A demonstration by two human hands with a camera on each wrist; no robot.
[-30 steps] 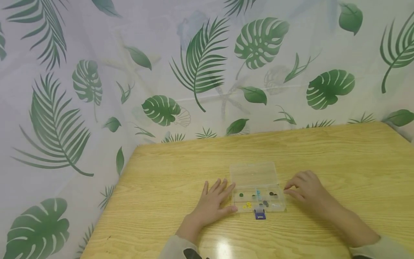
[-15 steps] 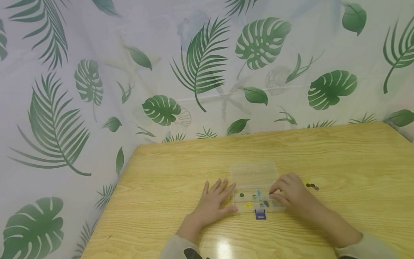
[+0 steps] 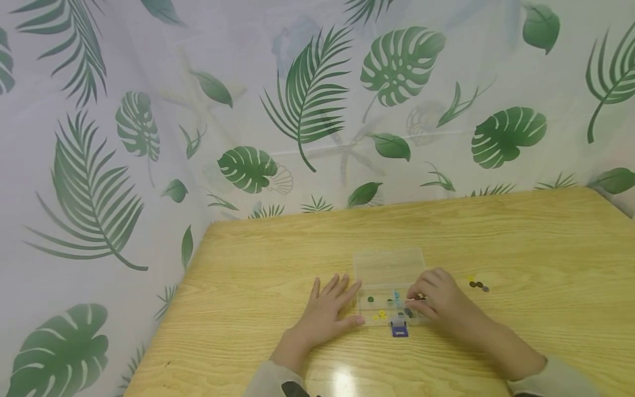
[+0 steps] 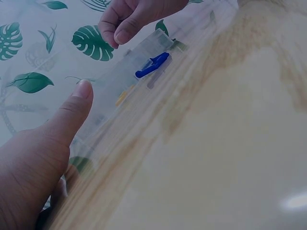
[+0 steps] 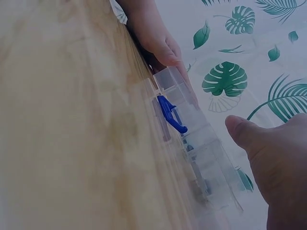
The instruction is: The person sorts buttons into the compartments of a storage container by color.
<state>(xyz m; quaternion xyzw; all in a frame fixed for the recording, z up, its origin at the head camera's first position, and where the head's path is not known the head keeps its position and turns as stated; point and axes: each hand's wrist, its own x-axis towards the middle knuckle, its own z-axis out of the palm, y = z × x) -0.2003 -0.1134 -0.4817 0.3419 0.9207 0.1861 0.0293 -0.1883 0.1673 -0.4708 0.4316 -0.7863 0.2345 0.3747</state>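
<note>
A clear plastic compartment box (image 3: 369,318) lies on the table with its lid (image 3: 388,266) raised at the back and a blue latch (image 3: 399,329) at the front. Small round pieces sit in its compartments: green (image 3: 370,299), yellow (image 3: 382,314), light blue and dark ones. My left hand (image 3: 327,311) rests spread on the table at the box's left side, thumb and fingertips at its edge. Over the right compartments is my right hand (image 3: 446,300), thumb and forefinger brought together; whether a small piece is between the tips cannot be made out.
Right of the box, a few small pieces (image 3: 478,284) in yellow, dark brown and greyish purple lie on the wooden table (image 3: 278,248). A leaf-printed cloth (image 3: 317,110) hangs behind the table and along its left side.
My right hand has moved left from beside the box to above its right compartments, uncovering the loose pieces on the table. My left hand has stayed in place.
</note>
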